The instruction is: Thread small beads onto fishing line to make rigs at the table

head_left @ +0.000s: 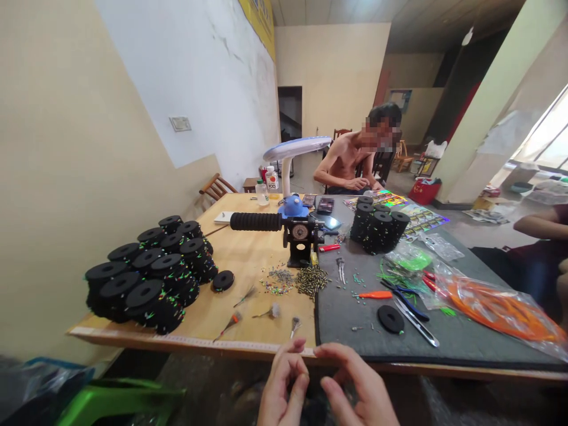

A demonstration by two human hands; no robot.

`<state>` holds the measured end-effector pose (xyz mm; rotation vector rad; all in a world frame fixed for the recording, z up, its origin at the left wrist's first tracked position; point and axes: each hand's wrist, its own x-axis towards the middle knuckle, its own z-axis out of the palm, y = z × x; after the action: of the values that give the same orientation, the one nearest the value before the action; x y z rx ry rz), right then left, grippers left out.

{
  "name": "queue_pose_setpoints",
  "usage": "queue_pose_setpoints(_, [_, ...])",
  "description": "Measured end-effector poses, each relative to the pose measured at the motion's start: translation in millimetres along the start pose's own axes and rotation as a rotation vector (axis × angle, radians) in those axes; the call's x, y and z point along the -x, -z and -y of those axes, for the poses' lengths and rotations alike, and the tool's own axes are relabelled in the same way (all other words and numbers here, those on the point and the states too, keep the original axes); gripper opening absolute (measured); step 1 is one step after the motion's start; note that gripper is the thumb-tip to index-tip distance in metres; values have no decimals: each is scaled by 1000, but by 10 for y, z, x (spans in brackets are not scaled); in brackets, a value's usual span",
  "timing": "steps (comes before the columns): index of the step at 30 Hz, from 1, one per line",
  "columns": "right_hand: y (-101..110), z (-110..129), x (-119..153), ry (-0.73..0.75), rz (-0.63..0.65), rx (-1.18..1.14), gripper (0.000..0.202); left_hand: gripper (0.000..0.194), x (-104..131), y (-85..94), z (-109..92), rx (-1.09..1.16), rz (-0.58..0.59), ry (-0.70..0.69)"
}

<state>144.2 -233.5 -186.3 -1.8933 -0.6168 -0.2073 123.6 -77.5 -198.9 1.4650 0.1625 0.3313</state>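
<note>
Just off the table's front edge, my left hand (286,384) has its thumb and fingers curled together; whatever is between them, if anything, is too small to make out. Beside it my right hand (355,384) is bent, with a gap between thumb and forefinger and nothing visible there. A small bundle of fine wires (295,326) lies just beyond my left fingertips. Farther in are an orange-tipped bundle (233,320), a pile of brass-and-black beads (312,280) and a black clamp device (300,236) with a foam handle (256,222).
Stacks of black foam spools (146,293) fill the left; more spools (379,228) stand at right back. A grey mat (355,337) bears a knife (417,322), an orange tool (375,294) and bagged orange cord (497,305). A person (355,154) sits across; another's arm shows at right.
</note>
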Motion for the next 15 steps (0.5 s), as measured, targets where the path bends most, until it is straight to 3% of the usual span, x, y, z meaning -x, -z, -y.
queue_pose_setpoints(2, [-67, 66, -201, -20, 188, -54, 32, 38, -2, 15, 25, -29, -30, -21])
queue_pose_setpoints(5, [-139, 68, -292, -54, 299, -84, 26, 37, -39, 40, 48, -45, -33, 6])
queue_pose_setpoints(8, [-171, -39, -247, -63, 296, 31, 14, 35, -90, 49, 56, -45, 7, 58])
queue_pose_setpoints(15, [-133, -183, -182, -123, 253, 133, 17, 29, -157, -16, 33, -82, 174, 51])
